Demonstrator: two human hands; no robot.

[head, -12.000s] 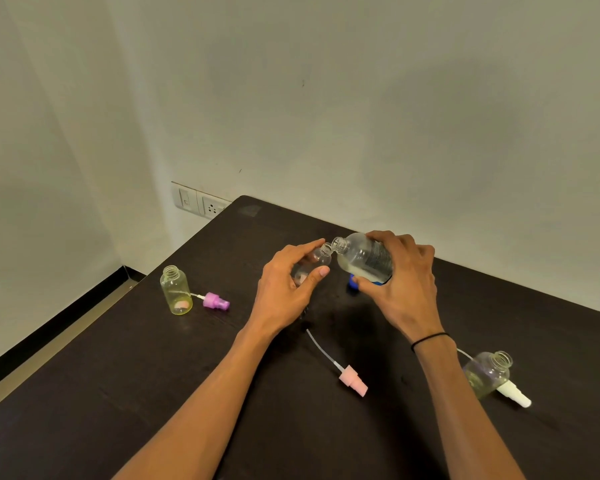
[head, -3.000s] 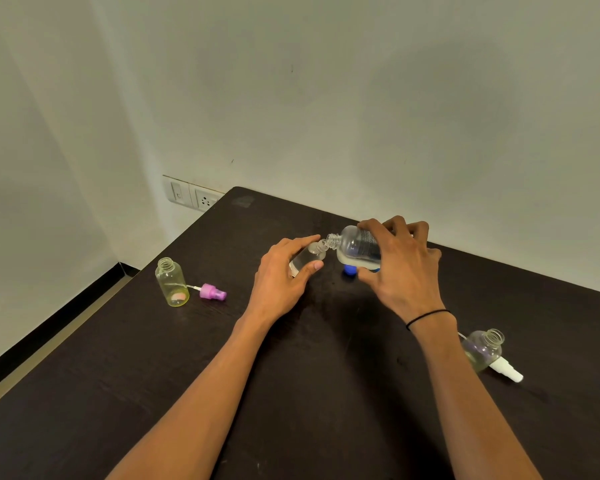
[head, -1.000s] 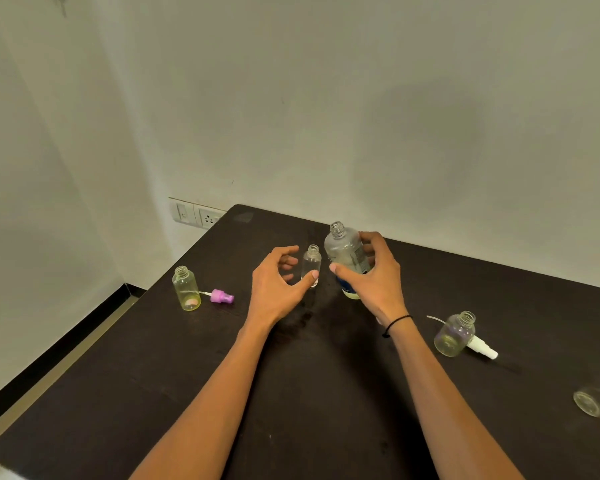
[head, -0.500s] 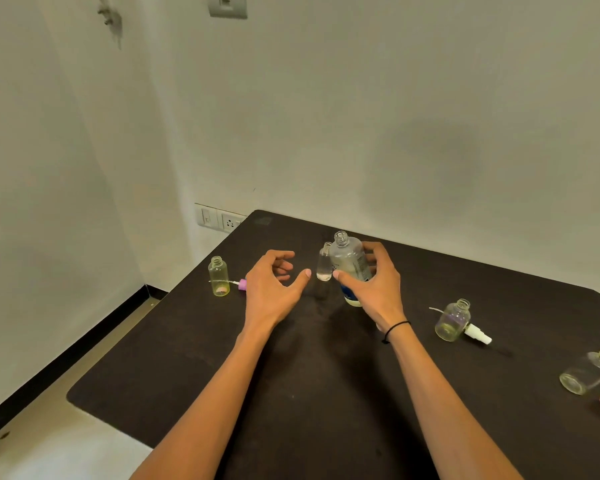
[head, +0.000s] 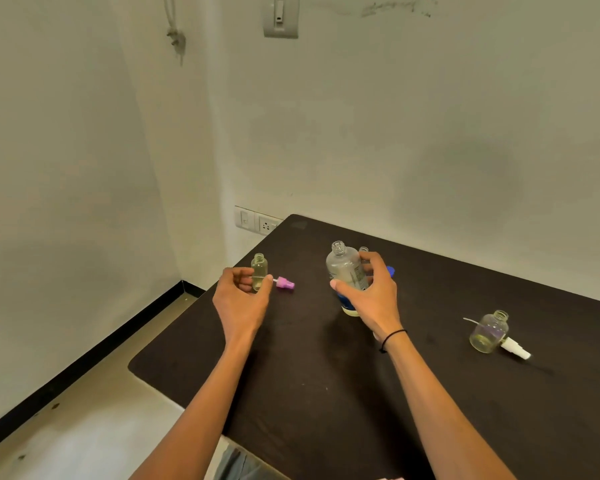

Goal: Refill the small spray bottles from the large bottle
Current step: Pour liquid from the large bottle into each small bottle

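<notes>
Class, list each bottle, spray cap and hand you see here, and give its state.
Large bottle: upright, uncapped, gripped by right hand.
Yellow bottle: upright, uncapped.
Left hand: reaching at the yellow bottle, contact unclear.
Purple spray cap: lying on the table.
Clear bottle: uncapped, tilted.

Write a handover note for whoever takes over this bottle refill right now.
Left hand: fingers curled at the yellow bottle, closing on it; full grip unclear.
Right hand: grips the large bottle, upright, uncapped, on the table.
Done: nothing certain; a small bottle stands behind the large one, fill hidden.
Left: yellow bottle, round bottle lying at right, then refit the sprayers: pink, white.
</notes>
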